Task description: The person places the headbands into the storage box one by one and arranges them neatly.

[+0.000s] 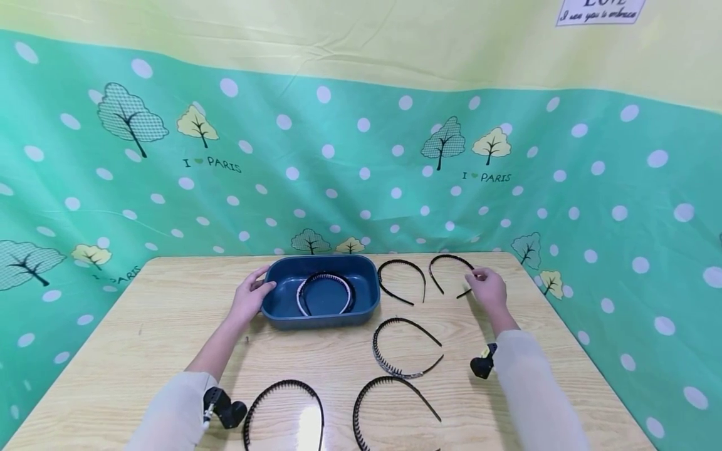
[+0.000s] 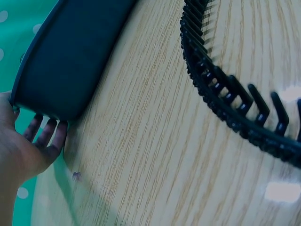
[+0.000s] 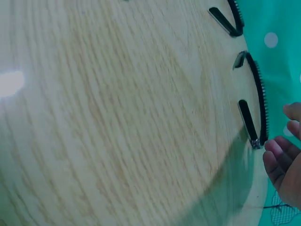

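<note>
Light wood-grain table (image 1: 169, 332); small dark mark (image 2: 76, 176) on surface; bright glare patch (image 1: 309, 428) near front edge of view. Polka-dot fabric backdrop (image 1: 344, 128) behind and at sides: yellow top, green below, printed trees (image 1: 131, 116), "I PARIS" lettering (image 1: 212, 164). Bordered text panel (image 1: 600, 14) top right, cut off.
</note>
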A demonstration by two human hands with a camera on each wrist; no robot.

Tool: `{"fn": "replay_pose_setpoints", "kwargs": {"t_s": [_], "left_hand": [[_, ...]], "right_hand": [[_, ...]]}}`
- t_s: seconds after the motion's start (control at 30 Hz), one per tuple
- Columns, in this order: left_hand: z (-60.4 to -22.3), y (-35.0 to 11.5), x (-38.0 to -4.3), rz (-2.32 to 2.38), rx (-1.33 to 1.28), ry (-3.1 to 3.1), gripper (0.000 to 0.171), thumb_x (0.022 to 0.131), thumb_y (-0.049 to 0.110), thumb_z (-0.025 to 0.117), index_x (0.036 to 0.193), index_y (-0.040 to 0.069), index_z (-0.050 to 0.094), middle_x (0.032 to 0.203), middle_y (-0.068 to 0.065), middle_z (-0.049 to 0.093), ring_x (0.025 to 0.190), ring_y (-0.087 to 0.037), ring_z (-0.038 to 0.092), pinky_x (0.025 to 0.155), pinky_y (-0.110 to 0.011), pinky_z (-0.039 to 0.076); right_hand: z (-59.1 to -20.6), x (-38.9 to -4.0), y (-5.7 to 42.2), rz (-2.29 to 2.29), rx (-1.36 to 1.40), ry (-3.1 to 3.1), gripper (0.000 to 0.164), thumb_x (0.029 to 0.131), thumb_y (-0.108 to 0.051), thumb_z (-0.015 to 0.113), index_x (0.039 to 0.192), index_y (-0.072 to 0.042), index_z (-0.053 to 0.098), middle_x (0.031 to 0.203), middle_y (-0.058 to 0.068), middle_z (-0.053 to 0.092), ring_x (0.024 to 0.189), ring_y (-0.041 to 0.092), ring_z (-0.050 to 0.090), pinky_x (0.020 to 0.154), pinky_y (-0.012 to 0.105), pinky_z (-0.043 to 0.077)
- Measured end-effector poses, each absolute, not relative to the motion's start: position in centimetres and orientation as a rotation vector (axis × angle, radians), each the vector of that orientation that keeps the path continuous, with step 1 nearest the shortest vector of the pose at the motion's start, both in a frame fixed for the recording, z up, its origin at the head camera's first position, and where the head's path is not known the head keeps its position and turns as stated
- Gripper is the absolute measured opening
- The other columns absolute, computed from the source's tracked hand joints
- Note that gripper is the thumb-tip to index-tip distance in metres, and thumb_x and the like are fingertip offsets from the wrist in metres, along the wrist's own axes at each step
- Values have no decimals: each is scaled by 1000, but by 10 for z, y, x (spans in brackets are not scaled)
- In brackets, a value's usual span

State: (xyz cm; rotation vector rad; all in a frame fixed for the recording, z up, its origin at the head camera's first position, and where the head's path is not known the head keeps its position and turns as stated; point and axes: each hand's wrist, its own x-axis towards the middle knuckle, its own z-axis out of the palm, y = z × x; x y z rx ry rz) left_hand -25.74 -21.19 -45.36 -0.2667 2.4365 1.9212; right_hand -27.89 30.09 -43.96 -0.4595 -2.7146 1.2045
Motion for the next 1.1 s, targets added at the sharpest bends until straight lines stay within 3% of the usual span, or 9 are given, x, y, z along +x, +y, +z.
{"fn": "replay_pose_setpoints", "kwargs": {"t_s": [0.2,0.63,1.1], "left_hand": [[-453,-211,-257,1927,-271,2433,54,96,22,51,147,18,32,140,-24,41,122,-39,47,97,-48,46],[-453,-213,-257,1913,-272,2441,55,95,24,52,146,19,32,141,-24,41,124,-38,46,98,-48,45],[-452,-211,-257,1902,-267,2452,55,95,23,52,146,19,33,139,-24,42,123,-38,47,98,-48,44]], "right_hand": [[-446,-279,309,1206,-541,-2680,48,93,-29,54,129,2,50,110,22,55,96,33,53,73,37,44],[-452,-276,313,1239,-543,-2718,53,93,-27,53,134,5,43,123,29,53,108,39,51,88,46,45],[-456,-276,318,1149,-410,-2811,53,93,-27,53,134,4,43,114,26,53,102,38,51,83,46,45]]}}
